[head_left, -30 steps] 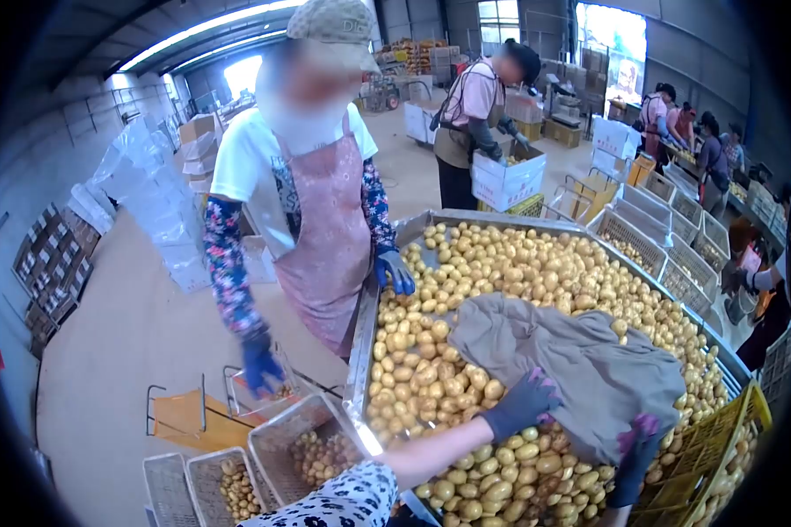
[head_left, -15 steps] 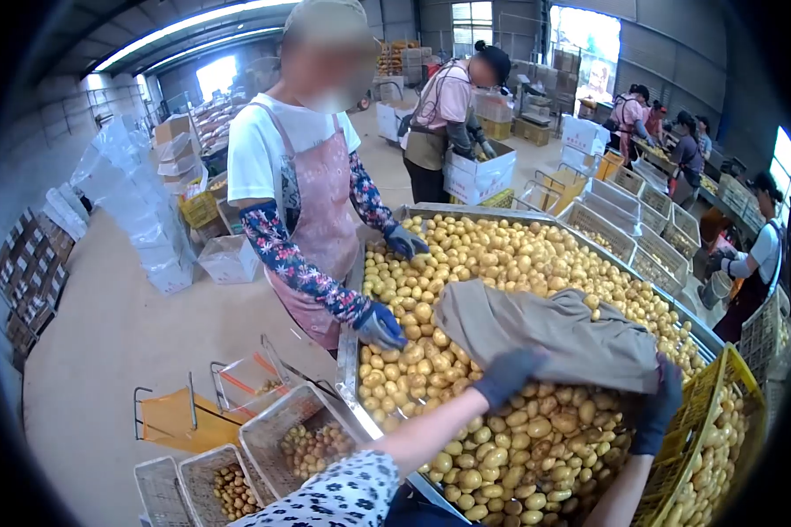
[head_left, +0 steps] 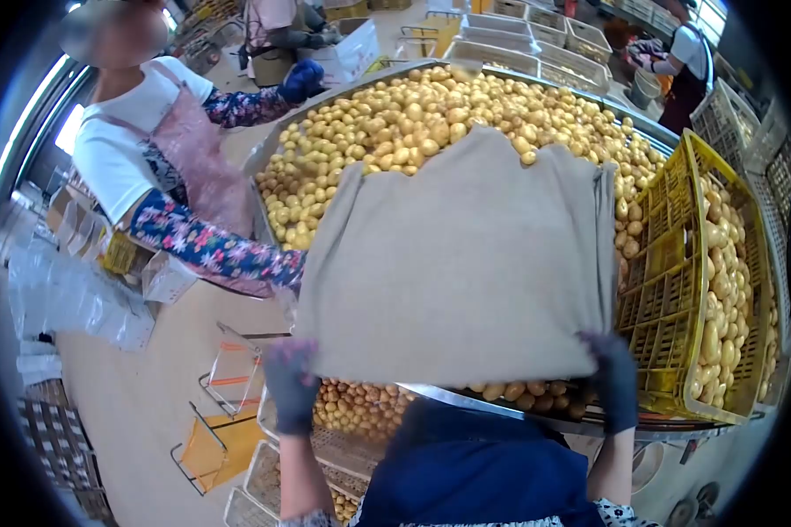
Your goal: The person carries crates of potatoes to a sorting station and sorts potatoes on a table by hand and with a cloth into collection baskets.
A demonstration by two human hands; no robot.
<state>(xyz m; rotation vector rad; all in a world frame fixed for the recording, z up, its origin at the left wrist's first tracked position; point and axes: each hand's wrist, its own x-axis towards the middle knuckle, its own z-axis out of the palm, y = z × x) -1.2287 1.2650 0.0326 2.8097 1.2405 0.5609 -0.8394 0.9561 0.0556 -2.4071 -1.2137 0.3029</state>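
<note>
A grey-brown cloth (head_left: 457, 263) is spread over the heap of potatoes (head_left: 395, 119) on the metal-edged table, its far edge lying on them. My left hand (head_left: 292, 386), in a dark glove, grips the cloth's near left corner. At the near right corner my right hand (head_left: 613, 382), gloved alike, pinches the fabric. Between the hands the near edge is pulled fairly straight, just above the metal table rim (head_left: 448, 400). Some potatoes show beneath that edge, and the cloth hides those under its middle.
A yellow crate (head_left: 668, 290) of potatoes stands tilted at the right. To the left a co-worker in a pink apron (head_left: 198, 167) has one forearm behind the cloth. White baskets (head_left: 338, 452) with small potatoes are below left; more crates (head_left: 536, 57) line the far side.
My left hand has taken the near left corner, and the cloth, bunched before, is now spread wide and drawn towards me. The co-worker's far hand has lifted off the potatoes. The view has tilted down.
</note>
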